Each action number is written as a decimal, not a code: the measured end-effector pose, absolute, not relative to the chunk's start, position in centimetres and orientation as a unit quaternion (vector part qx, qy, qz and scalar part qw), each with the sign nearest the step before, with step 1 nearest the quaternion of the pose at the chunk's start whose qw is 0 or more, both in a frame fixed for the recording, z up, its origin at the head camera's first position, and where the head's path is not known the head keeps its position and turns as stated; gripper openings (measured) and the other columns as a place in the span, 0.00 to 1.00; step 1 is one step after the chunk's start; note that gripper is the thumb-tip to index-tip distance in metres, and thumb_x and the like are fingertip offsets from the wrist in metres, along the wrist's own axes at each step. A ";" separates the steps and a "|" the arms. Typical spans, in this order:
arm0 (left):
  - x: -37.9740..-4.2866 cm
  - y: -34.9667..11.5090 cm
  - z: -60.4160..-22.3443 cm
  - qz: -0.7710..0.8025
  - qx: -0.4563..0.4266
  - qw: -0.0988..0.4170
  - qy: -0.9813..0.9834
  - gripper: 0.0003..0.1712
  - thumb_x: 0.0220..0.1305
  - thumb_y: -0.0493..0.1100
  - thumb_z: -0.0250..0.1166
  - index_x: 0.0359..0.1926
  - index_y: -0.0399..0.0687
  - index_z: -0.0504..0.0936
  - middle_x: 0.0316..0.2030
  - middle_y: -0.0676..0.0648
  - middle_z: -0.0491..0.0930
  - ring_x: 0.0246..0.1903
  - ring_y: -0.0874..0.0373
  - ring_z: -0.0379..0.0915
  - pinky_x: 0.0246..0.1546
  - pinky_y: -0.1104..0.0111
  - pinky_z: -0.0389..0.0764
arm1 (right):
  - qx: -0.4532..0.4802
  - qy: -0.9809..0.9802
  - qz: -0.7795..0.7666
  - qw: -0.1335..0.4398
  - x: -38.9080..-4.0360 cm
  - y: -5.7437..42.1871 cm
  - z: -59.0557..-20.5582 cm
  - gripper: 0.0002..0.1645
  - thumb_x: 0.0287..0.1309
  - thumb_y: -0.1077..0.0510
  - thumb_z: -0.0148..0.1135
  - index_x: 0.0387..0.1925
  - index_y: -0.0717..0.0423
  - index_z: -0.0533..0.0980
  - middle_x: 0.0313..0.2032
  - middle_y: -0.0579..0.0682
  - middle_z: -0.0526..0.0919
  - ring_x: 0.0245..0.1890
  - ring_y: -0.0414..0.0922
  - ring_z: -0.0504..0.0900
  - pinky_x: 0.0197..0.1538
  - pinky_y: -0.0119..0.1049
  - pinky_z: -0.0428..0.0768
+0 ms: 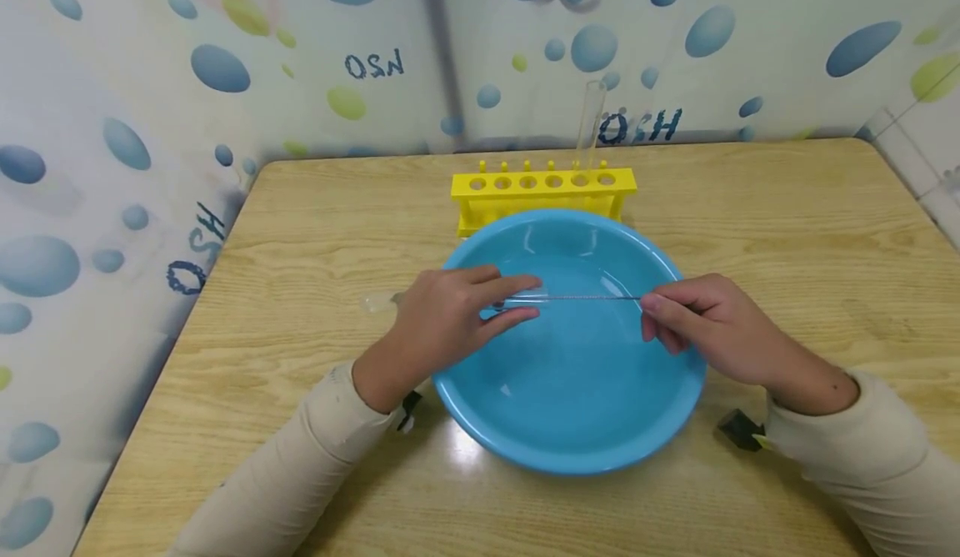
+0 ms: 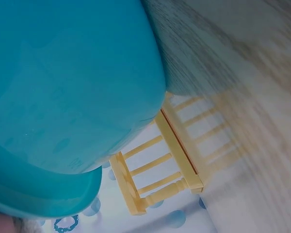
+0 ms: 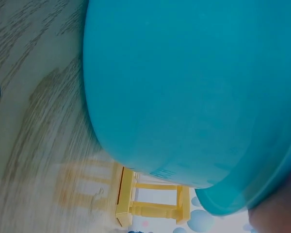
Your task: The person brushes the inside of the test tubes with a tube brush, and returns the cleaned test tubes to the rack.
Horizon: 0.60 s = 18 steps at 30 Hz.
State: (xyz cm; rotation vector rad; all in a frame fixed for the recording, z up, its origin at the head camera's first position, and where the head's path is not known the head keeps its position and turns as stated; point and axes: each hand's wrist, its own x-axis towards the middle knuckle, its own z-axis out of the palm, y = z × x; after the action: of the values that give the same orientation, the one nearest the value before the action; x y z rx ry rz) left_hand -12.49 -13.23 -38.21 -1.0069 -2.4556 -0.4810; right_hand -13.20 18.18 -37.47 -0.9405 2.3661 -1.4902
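Observation:
Above the blue basin (image 1: pixel 570 460), my left hand (image 1: pixel 453 311) holds a clear glass test tube (image 1: pixel 528 297) lying sideways, its mouth toward the right. A pale translucent end (image 1: pixel 377 302) shows beyond the left knuckles; the palm hides the middle. My right hand (image 1: pixel 705 323) pinches a thin twisted wire handle (image 1: pixel 592 297), which looks like a test tube brush's, between thumb and forefinger. The wire runs straight left into the tube's mouth. In the wrist views the basin's outer wall (image 2: pixel 72 82) fills much of the picture, and the held things are out of sight.
A yellow test tube rack (image 1: pixel 543 186) stands just behind the basin, with one clear test tube (image 1: pixel 591 119) upright in it. The wooden tabletop (image 1: pixel 330 232) meets a wall (image 1: pixel 285 82) patterned with blue and green spots.

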 end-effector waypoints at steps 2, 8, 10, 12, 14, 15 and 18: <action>-12.5 -13.2 -38.3 -0.173 -0.366 0.221 -0.887 0.20 0.56 0.55 0.75 0.50 0.59 0.88 0.23 0.56 0.80 0.20 0.67 0.74 0.16 0.78 0.63 | -0.321 0.794 -0.508 0.095 -13.2 18.2 -37.6 0.21 0.73 0.68 0.47 0.27 0.51 0.80 0.17 0.45 0.73 0.22 0.41 0.73 0.26 0.34 0.70; -12.4 -13.2 -38.3 -0.171 -0.371 0.222 -0.885 0.20 0.56 0.55 0.75 0.50 0.58 0.88 0.23 0.55 0.79 0.17 0.66 0.68 0.15 0.77 0.60 | -0.321 0.794 -0.509 0.089 -13.0 18.2 -37.8 0.23 0.75 0.68 0.45 0.26 0.51 0.80 0.17 0.45 0.73 0.22 0.42 0.72 0.27 0.35 0.69; -12.4 -13.1 -38.3 -0.172 -0.371 0.223 -0.885 0.20 0.56 0.55 0.75 0.50 0.58 0.88 0.22 0.55 0.79 0.17 0.66 0.68 0.15 0.77 0.60 | -0.317 0.799 -0.504 0.085 -13.0 18.1 -37.7 0.24 0.75 0.67 0.45 0.25 0.50 0.79 0.17 0.45 0.73 0.21 0.42 0.72 0.27 0.34 0.69; -12.4 -13.1 -38.3 -0.174 -0.371 0.224 -0.884 0.20 0.56 0.54 0.75 0.50 0.58 0.89 0.22 0.55 0.79 0.16 0.66 0.68 0.15 0.77 0.60 | -0.314 0.803 -0.499 0.085 -13.0 18.1 -37.6 0.25 0.76 0.66 0.45 0.24 0.50 0.79 0.16 0.45 0.72 0.21 0.42 0.72 0.27 0.34 0.69; -12.4 -13.1 -38.2 -0.172 -0.373 0.226 -0.883 0.20 0.56 0.54 0.75 0.49 0.58 0.89 0.22 0.54 0.79 0.17 0.66 0.68 0.15 0.76 0.61 | -0.313 0.803 -0.499 0.092 -13.1 18.1 -37.5 0.26 0.76 0.65 0.44 0.22 0.50 0.78 0.16 0.45 0.72 0.20 0.42 0.72 0.26 0.35 0.69; -12.4 -13.1 -38.2 -0.171 -0.375 0.227 -0.883 0.19 0.56 0.54 0.75 0.49 0.58 0.89 0.22 0.54 0.79 0.16 0.66 0.67 0.15 0.76 0.61 | -0.313 0.801 -0.500 0.098 -13.1 18.1 -37.4 0.27 0.77 0.65 0.43 0.21 0.50 0.78 0.15 0.45 0.72 0.20 0.42 0.72 0.26 0.35 0.69; -12.3 -13.1 -38.2 -0.166 -0.380 0.228 -0.881 0.19 0.56 0.55 0.75 0.49 0.59 0.88 0.21 0.54 0.78 0.16 0.66 0.67 0.15 0.76 0.61 | -0.315 0.792 -0.509 0.122 -13.1 18.3 -37.2 0.29 0.78 0.64 0.41 0.19 0.51 0.77 0.15 0.46 0.72 0.19 0.43 0.72 0.26 0.36 0.69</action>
State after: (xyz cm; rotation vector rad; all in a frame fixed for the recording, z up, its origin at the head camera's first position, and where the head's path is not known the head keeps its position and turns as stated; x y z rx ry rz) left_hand -12.33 -13.14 -38.23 -1.0474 -2.4247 -0.4581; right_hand -13.13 18.27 -37.16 -0.9184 2.3124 -1.4857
